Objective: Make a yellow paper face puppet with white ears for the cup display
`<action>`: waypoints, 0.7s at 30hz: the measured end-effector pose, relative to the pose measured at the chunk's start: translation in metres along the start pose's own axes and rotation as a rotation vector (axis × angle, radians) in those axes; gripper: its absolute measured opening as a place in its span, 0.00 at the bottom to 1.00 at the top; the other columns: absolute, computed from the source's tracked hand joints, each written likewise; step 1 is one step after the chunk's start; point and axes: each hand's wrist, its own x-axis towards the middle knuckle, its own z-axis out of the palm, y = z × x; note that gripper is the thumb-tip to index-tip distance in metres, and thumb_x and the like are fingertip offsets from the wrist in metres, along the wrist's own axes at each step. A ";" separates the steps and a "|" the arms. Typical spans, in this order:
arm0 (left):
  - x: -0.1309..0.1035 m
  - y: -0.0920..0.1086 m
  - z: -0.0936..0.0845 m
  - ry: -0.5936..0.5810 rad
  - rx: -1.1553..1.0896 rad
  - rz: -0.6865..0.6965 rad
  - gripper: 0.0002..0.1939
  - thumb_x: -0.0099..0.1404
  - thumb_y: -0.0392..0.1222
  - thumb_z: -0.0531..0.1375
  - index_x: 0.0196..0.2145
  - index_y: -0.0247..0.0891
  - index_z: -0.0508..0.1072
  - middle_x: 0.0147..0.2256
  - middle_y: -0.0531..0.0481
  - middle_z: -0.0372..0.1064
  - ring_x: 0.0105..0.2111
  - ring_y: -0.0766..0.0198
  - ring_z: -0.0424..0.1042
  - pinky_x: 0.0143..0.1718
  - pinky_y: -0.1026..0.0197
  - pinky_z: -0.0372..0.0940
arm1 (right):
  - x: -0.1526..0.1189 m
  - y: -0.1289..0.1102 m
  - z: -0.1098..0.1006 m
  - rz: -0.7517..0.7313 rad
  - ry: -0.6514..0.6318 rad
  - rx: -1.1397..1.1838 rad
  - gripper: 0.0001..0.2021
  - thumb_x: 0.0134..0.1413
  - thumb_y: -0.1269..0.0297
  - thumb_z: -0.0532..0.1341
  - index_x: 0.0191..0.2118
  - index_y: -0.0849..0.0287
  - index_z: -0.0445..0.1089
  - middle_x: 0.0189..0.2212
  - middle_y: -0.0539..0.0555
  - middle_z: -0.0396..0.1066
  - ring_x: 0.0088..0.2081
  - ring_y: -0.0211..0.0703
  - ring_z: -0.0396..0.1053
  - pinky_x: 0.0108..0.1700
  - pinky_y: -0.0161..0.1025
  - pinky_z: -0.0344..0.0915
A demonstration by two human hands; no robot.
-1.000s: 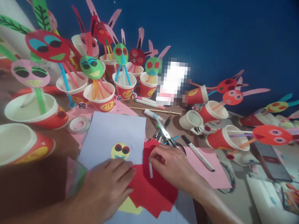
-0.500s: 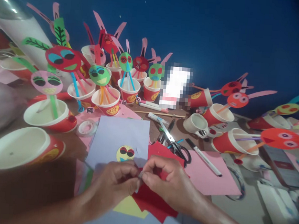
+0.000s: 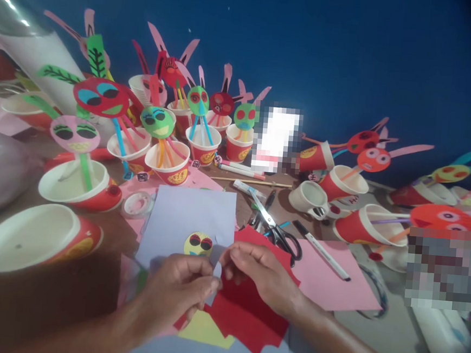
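Note:
My left hand pinches a small pale paper piece between thumb and fingers. Close by on the right, my right hand has loosely curled fingers, apart, with nothing visible held in them. Just behind the hands, a round yellow paper face with dark eyes lies on a pale lavender sheet. Beneath my right hand is a red paper sheet with cut, jagged edges. A yellow paper piece lies partly under the red one.
Scissors and a white marker lie to the right, the marker over pink paper. A white mug stands behind them. Several paper cups with straw-mounted paper faces line the back, and a tipped cup lies at left.
My right fingers have separated from my left fingertips and loosened, exposing the small pale paper piece in my left hand. More of the red sheet shows.

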 end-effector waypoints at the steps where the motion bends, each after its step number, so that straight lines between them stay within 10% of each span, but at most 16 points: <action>1: 0.001 -0.001 0.000 0.004 0.002 -0.001 0.17 0.52 0.52 0.59 0.19 0.38 0.60 0.13 0.59 0.56 0.13 0.73 0.54 0.16 0.67 0.50 | 0.000 0.001 0.000 -0.007 -0.015 0.004 0.14 0.60 0.57 0.53 0.31 0.61 0.69 0.25 0.48 0.67 0.28 0.33 0.62 0.32 0.31 0.58; 8: 0.000 -0.004 0.000 -0.052 -0.115 -0.004 0.19 0.55 0.55 0.59 0.21 0.35 0.65 0.15 0.55 0.61 0.13 0.73 0.57 0.16 0.68 0.51 | -0.002 0.005 0.006 -0.055 0.020 0.026 0.07 0.55 0.63 0.61 0.29 0.60 0.67 0.24 0.46 0.66 0.27 0.32 0.64 0.32 0.31 0.61; 15: -0.008 -0.007 -0.003 -0.379 -0.375 -0.063 0.20 0.54 0.55 0.62 0.27 0.32 0.70 0.20 0.52 0.65 0.14 0.75 0.58 0.16 0.69 0.53 | -0.011 -0.003 0.008 -0.262 -0.107 0.160 0.04 0.53 0.66 0.63 0.31 0.60 0.72 0.26 0.49 0.66 0.27 0.34 0.68 0.31 0.34 0.65; 21: -0.009 -0.004 -0.007 -0.158 -0.167 0.001 0.17 0.50 0.52 0.64 0.23 0.36 0.65 0.13 0.60 0.56 0.13 0.75 0.53 0.15 0.70 0.51 | -0.011 0.000 0.004 -0.154 0.007 0.054 0.09 0.55 0.58 0.61 0.36 0.58 0.71 0.27 0.48 0.65 0.28 0.33 0.60 0.30 0.31 0.58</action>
